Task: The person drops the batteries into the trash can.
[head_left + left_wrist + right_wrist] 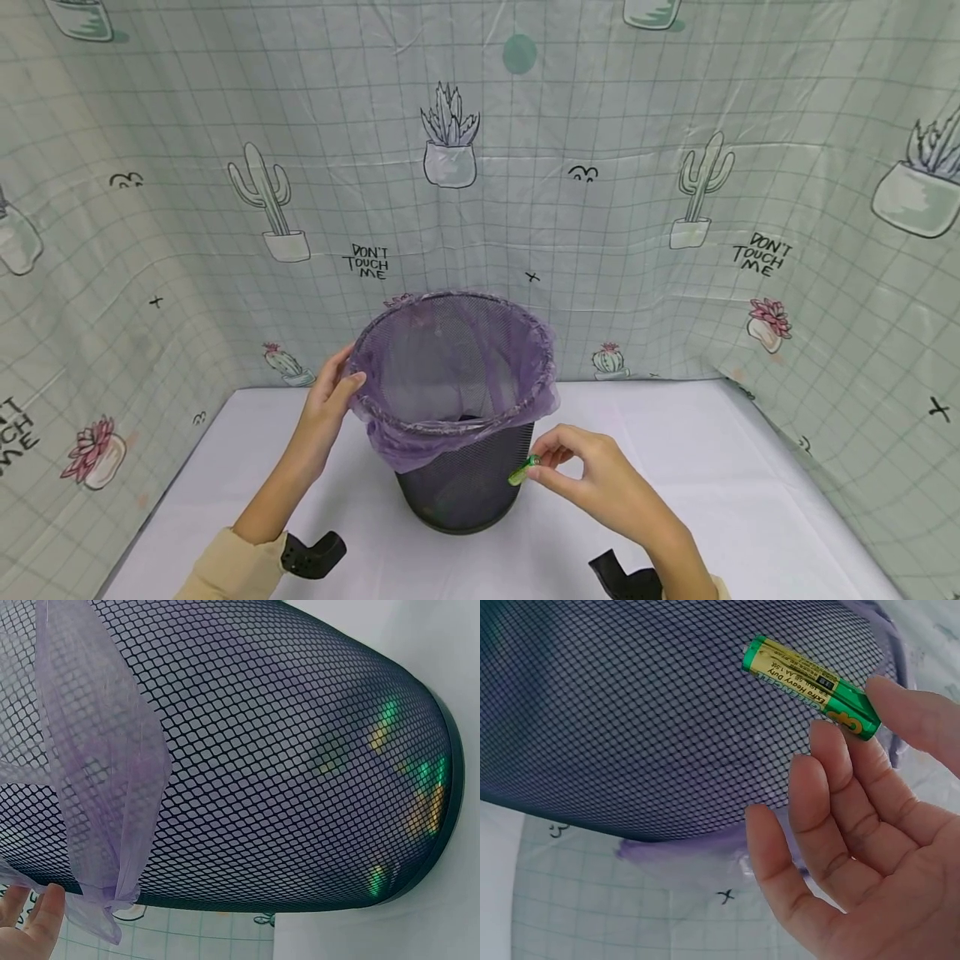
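Right hand (600, 479) pinches battery (810, 686) betw. thumb & fingertips, beside bin (465, 483) wall, below rim. Left hand (330, 400) grips the rim w/ bag (450, 367). Step looks like the drop-in; next likely needs a lift over the rim.

Black mesh bin (465, 487), purple liner (450, 367), green-gold battery (810, 686), cactus-print curtain (675, 167).

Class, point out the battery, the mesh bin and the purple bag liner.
battery (810, 686), right wrist view, middle of its green label.
mesh bin (465, 483), head view, bare lower wall.
purple bag liner (408, 446), head view, folded-over front edge.
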{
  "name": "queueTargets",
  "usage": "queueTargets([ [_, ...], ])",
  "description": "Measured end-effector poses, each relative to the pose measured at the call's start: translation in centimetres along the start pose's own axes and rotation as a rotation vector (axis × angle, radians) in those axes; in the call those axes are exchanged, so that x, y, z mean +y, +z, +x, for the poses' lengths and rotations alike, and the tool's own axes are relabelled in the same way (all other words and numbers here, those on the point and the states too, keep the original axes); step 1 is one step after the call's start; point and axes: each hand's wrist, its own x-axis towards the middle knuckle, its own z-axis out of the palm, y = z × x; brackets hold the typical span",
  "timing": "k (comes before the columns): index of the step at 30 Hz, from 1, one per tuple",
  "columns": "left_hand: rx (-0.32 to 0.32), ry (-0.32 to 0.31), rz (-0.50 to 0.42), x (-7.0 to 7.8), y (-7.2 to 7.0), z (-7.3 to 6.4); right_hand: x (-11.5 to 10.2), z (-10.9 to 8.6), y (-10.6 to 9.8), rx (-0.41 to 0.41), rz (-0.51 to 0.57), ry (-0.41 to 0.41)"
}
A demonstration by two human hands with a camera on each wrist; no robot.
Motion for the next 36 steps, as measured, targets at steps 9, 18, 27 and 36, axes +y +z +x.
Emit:
queueTargets([
  [9,-0.006,-0.002,0.007,0.0,0.0,0.1,-1.2,0.8,-1.5,0.05,-0.019,-0.055],
  [18,0.001,-0.004,0.006,0.0,0.0,0.1,-2.5,1.9,-2.6,0.1,-0.027,-0.151],
  [27,0.002,-0.002,0.005,0.0,0.0,0.1,-3.2,3.4,-2.9,0.13,0.028,-0.16],
  [36,0.001,0.003,-0.003,-0.2,0.0,0.1,-3.6,4.4,-3.0,0.128,0.087,-0.161],
])
